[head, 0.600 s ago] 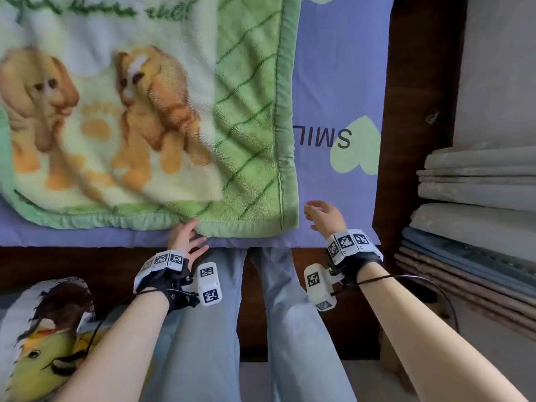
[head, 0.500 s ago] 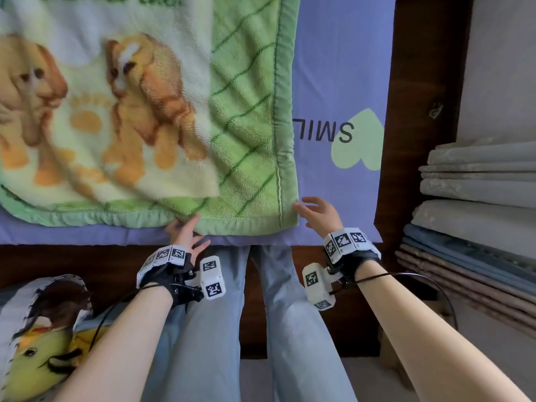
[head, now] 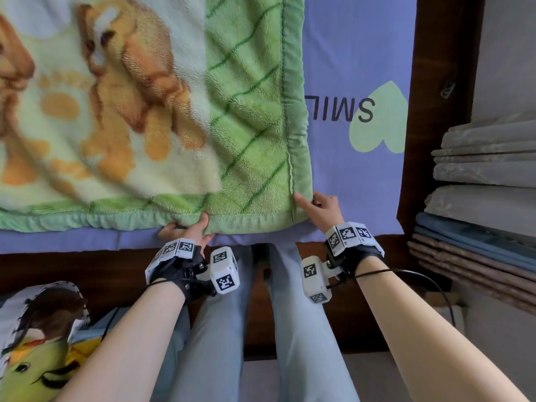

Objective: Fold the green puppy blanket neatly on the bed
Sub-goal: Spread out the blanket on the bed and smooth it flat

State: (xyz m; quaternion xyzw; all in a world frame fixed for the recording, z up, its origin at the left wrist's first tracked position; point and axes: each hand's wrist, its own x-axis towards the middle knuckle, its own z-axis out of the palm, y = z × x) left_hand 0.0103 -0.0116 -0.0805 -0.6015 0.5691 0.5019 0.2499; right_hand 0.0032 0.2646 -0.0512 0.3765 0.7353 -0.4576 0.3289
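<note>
Both hands pinch the blanket (head: 246, 126) hem: left hand (head: 190, 232) mid-edge, right hand (head: 322, 210) at the corner. Best lift both evenly, keeping edges aligned on the bed (head: 356, 68).

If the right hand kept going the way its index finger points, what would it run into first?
The right hand points up and left at the near right corner of the green puppy blanket, and its index tip already seems to touch the hem there. So it would meet the blanket first, though contact depth is unclear.
</note>
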